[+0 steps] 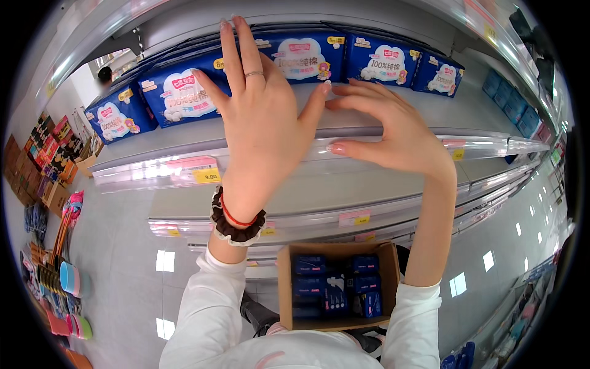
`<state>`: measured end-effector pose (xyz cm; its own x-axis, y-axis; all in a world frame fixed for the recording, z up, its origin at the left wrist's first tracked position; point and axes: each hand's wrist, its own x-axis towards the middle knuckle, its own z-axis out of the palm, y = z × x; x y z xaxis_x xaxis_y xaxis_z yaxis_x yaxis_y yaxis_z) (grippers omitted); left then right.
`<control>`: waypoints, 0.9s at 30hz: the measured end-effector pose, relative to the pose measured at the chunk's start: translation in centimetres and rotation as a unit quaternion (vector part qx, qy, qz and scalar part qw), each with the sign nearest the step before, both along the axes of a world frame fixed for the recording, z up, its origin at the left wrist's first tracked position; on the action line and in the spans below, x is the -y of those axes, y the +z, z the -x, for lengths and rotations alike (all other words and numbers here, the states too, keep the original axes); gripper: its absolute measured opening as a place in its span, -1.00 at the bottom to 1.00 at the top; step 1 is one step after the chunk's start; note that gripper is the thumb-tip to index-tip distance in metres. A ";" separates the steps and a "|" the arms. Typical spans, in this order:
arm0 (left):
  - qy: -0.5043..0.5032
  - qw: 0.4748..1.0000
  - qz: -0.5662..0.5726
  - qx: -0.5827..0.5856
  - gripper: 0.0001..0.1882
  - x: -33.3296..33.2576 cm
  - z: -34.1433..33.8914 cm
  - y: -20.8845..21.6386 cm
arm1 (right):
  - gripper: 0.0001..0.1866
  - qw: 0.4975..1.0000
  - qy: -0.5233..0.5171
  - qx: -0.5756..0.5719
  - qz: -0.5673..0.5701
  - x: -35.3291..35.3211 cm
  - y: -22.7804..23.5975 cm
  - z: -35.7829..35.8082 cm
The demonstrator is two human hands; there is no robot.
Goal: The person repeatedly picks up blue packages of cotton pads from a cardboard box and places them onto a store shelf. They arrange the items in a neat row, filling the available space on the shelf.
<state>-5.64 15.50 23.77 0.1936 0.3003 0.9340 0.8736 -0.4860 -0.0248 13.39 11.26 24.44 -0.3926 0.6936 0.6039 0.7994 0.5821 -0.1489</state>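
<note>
Blue packs of sanitary pads (300, 56) stand in a row along the shelf (461, 111), their printed fronts facing me. My left hand (261, 114) is raised in front of the row with its fingers spread. It covers part of a left-middle pack (184, 92), and I cannot tell whether it touches it. To its right, my right hand (390, 126) hovers over the shelf's front edge. Its fingers are apart and bent, with nothing between them. The right fingertips come close to the left thumb. Another pack (439, 75) stands at the row's right end.
Below my arms, an open cardboard box (284, 286) holds several dark blue packs (335, 294). Lower shelves (295, 190) with price-tag strips lie between the box and the row. Smaller blue packages (513, 104) sit farther right. Colourful goods (70, 280) line the left side beyond the tiled floor.
</note>
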 end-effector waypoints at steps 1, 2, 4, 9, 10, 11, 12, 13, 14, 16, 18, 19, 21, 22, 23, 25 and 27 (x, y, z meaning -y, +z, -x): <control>-0.006 1.000 -0.010 -0.009 -0.38 0.0 -0.1 0.1 | -0.46 1.000 -0.003 0.000 -0.001 0.1 0.0 -0.1; -0.012 1.000 -0.019 -0.017 -0.43 0.0 -0.2 0.2 | -0.46 1.000 -0.003 0.001 0.000 0.1 0.0 -0.1; -0.052 0.994 -0.042 -0.082 -0.55 0.1 0.2 0.5 | -0.46 1.000 0.002 0.002 0.001 0.2 0.2 -0.1; -0.152 0.984 0.084 -0.041 -0.70 0.7 0.4 -0.2 | -0.45 1.000 0.013 -0.016 0.004 -0.2 0.0 0.1; -0.144 0.986 0.071 -0.039 -0.68 0.7 0.4 -0.2 | -0.44 1.000 0.012 -0.020 0.006 -0.1 0.0 0.1; -0.135 0.988 0.058 -0.038 -0.65 0.6 0.4 -0.3 | -0.44 1.000 0.011 -0.018 0.007 0.0 0.0 0.0; -0.126 0.990 0.045 -0.036 -0.62 0.5 0.4 -0.4 | -0.44 1.000 0.011 -0.016 0.007 0.1 0.0 0.0; -0.127 0.990 0.042 -0.039 -0.59 0.3 0.4 -0.5 | -0.44 1.000 0.010 -0.014 0.007 0.2 0.1 0.0; -0.127 0.990 0.039 -0.041 -0.57 0.2 0.3 -0.6 | -0.44 1.000 0.009 -0.014 0.005 0.2 0.2 0.1; -0.117 0.990 0.054 -0.057 -0.57 0.2 0.5 -0.5 | -0.44 1.000 0.004 -0.014 0.002 0.4 0.2 0.1; -0.096 0.988 0.090 -0.083 -0.60 0.4 0.7 -0.3 | -0.44 1.000 0.009 -0.009 0.002 0.2 0.2 0.1; -0.086 0.987 0.104 -0.091 -0.61 0.6 0.8 -0.2 | -0.43 1.000 0.012 -0.009 0.001 0.2 0.2 0.1; -0.066 0.983 0.133 -0.105 -0.63 0.8 0.9 0.0 | -0.41 1.000 0.016 -0.009 -0.004 0.0 0.1 0.2; -0.067 0.980 0.134 -0.128 -0.65 0.9 1.0 0.1 | -0.40 1.000 0.013 -0.010 -0.004 0.1 0.0 0.1; -0.068 0.977 0.135 -0.151 -0.66 0.9 1.1 0.2 | -0.41 1.000 0.026 -0.007 -0.014 0.0 0.0 -0.1; -0.100 0.976 0.118 -0.152 -0.65 0.6 1.3 0.3 | -0.43 0.998 0.052 -0.004 -0.032 -0.3 0.2 -0.3; -0.176 0.974 0.096 -0.109 -0.53 -0.4 0.8 -0.3 | -0.52 0.987 0.116 -0.114 -0.021 -0.1 0.5 -0.4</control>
